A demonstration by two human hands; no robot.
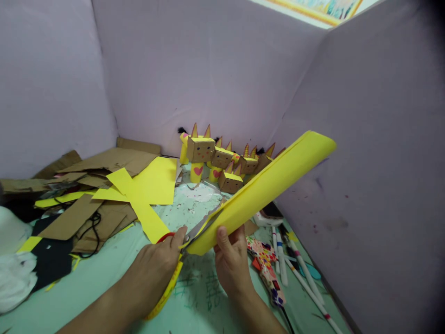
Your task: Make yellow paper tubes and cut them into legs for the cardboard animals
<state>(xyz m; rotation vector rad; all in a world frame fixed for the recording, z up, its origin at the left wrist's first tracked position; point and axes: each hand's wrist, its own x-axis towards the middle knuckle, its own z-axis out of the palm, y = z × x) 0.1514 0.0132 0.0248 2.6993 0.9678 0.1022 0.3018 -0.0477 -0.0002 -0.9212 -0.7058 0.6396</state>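
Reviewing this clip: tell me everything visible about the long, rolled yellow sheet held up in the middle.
The long, rolled yellow sheet looks like plain paper or thin card, curved into a somewhat flattened tube, with an edge running lengthwise along its upper side. It slants up toward the right, raised above the pale green tabletop. The right hand grips its lower end, thumb on the near face. Grey-bladed scissors in the left hand meet its left edge.
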